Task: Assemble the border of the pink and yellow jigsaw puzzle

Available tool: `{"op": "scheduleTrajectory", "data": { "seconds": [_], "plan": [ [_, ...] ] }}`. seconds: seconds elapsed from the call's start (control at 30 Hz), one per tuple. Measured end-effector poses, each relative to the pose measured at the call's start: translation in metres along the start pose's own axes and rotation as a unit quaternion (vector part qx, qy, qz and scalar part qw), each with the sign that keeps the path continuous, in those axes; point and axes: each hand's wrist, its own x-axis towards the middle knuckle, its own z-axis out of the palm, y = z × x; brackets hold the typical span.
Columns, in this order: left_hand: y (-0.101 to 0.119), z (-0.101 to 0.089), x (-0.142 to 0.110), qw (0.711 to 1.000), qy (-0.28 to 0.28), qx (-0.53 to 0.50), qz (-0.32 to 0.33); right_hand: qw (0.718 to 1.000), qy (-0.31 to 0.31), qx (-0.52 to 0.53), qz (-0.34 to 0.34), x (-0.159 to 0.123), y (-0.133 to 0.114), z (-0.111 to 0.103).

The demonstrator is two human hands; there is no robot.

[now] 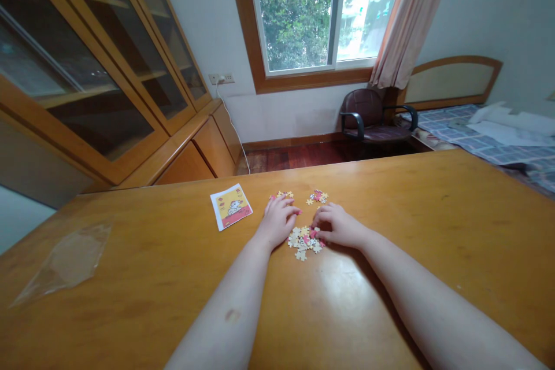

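Loose jigsaw puzzle pieces lie in a heap on the wooden table, some pale side up, others pink, yellow or white. My left hand rests just left of and behind the heap, fingers stretched and slightly spread, a pink piece by its index fingertip. Behind those fingers is a small group of puzzle pieces, partly hidden. At the heap's right edge, my right hand has its fingers curled and closed on a pink puzzle piece. Beyond it sits another small group of pieces.
A picture card with a white animal on yellow and pink lies left of my hands. A clear plastic bag lies flat farther left. Past the table stand a glass-door cabinet, a dark armchair and a bed.
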Motion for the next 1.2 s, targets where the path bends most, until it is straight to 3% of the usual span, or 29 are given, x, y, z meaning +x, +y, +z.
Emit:
{"op": "scheduleTrajectory", "data": {
  "seconds": [0.17, 0.33, 0.63, 0.83, 0.93, 1.07, 1.2],
  "plan": [
    [0.0, 0.0, 0.0, 1.0, -0.003, -0.003, 0.0, 0.998, 0.014, 0.054, 0.013, 0.001, 0.0, -0.002],
    [0.001, -0.001, 0.0, 1.0, -0.009, -0.011, 0.009, 0.988, 0.023, 0.106, 0.113, 0.001, 0.006, 0.002],
    [0.005, -0.003, 0.001, 0.998, -0.043, -0.02, 0.038, 0.985, 0.053, 0.057, 0.152, 0.004, 0.011, 0.005],
    [0.003, -0.002, 0.0, 0.997, -0.056, -0.018, 0.04, 0.973, 0.08, 0.048, 0.213, 0.005, 0.017, 0.006],
    [0.005, -0.002, -0.001, 0.997, -0.063, -0.013, 0.041, 0.973, 0.105, 0.014, 0.206, 0.005, 0.019, 0.005],
    [0.01, -0.004, -0.004, 0.994, -0.093, -0.013, 0.055, 0.981, 0.127, 0.005, 0.148, 0.005, 0.018, 0.005],
    [0.013, -0.005, -0.006, 0.989, -0.133, -0.021, 0.06, 0.987, 0.11, 0.018, 0.114, 0.004, 0.018, 0.008]
  ]
}}
